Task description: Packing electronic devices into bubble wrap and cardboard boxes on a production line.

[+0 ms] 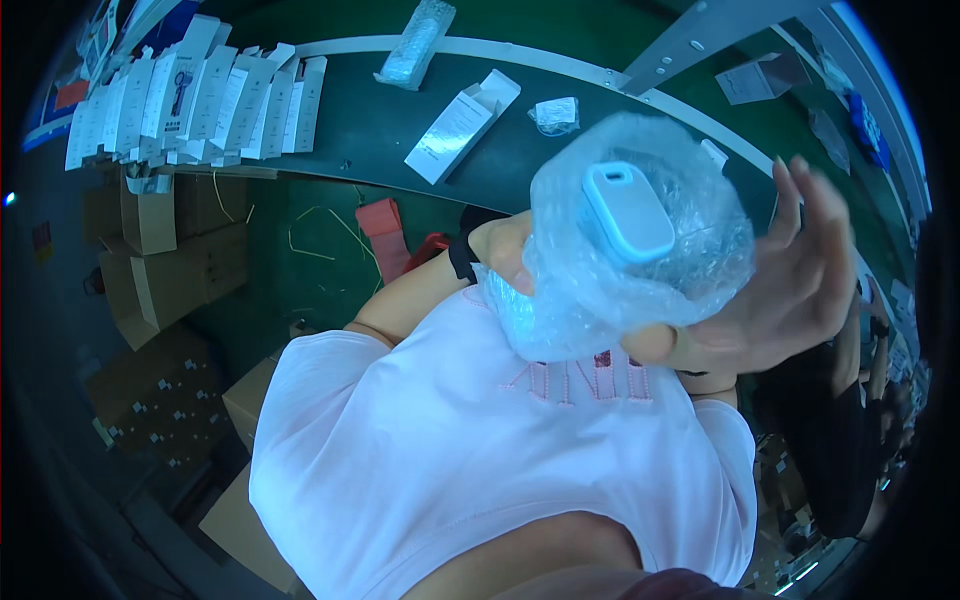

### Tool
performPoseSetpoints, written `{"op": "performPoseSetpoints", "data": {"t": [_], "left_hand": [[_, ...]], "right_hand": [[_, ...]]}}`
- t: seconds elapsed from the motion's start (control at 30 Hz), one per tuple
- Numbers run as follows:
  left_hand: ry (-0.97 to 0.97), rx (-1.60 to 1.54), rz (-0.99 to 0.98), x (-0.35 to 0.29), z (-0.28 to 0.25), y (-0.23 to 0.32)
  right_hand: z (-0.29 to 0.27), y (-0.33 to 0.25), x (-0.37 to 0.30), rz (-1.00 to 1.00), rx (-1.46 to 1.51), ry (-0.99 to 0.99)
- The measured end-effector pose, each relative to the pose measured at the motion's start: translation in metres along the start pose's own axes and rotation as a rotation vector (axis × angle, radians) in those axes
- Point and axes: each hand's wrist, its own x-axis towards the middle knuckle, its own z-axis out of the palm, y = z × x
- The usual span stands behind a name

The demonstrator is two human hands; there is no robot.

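Up close in front of my chest is a clear bubble-wrap bag [705,225], its wide end turned upward. A pale blue and white device [632,212] with rounded corners and a small slot at one end shows in its mouth; the rest is hidden in the wrap. My left hand [508,252] grips the bag's left side, its fingers partly behind the plastic. At the bag's right side my right hand [790,285] has its fingers stretched out and apart, slightly blurred. Its thumb lies against the bag's near edge.
A dark workbench [375,135] carries a row of upright white printed boxes [215,100], an open white box [462,128], a small wrapped packet [555,115] and another bubble-wrap bag [415,45]. Brown cartons [165,265] stand at left. A co-worker's dark sleeve [825,440] is at right.
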Motion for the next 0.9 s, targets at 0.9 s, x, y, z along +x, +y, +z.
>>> {"op": "performPoseSetpoints", "data": {"t": [0.9], "left_hand": [[1.408,1.0,0.277,-0.2,-0.162,0.148]], "right_hand": [[0.463,0.539,0.133,1.206,1.077,0.381]]}}
